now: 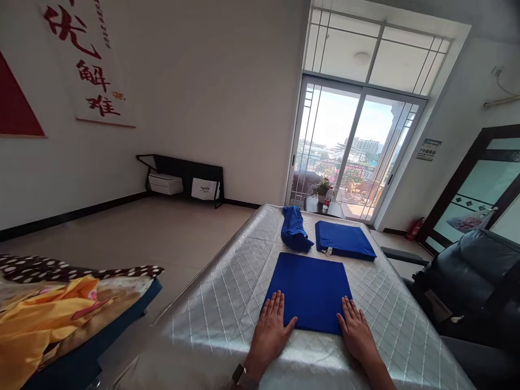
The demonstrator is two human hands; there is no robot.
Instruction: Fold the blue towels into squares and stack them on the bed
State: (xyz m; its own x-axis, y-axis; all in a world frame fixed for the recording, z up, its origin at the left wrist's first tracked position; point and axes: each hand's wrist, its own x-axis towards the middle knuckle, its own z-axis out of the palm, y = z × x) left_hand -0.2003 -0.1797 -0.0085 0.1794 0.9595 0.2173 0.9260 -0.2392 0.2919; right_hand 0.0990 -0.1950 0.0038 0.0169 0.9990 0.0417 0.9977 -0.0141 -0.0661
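Note:
A flat blue folded cloth lies on the silvery quilted table cover in front of me. My left hand rests flat at its near left corner, fingers stretched out and thumb spread. At the near right corner, my right hand lies open with its fingertips on the cloth's edge. Neither hand grips anything. Beyond this piece, to the right, sits a neat stack of folded blue cloth with a white tag at its near edge. A crumpled blue cloth lies to the left of that stack.
Yellow and patterned fabrics are heaped at the left. A black leather chair stands close on the right. Past the table's far end are a small round table with a bottle and glass sliding doors.

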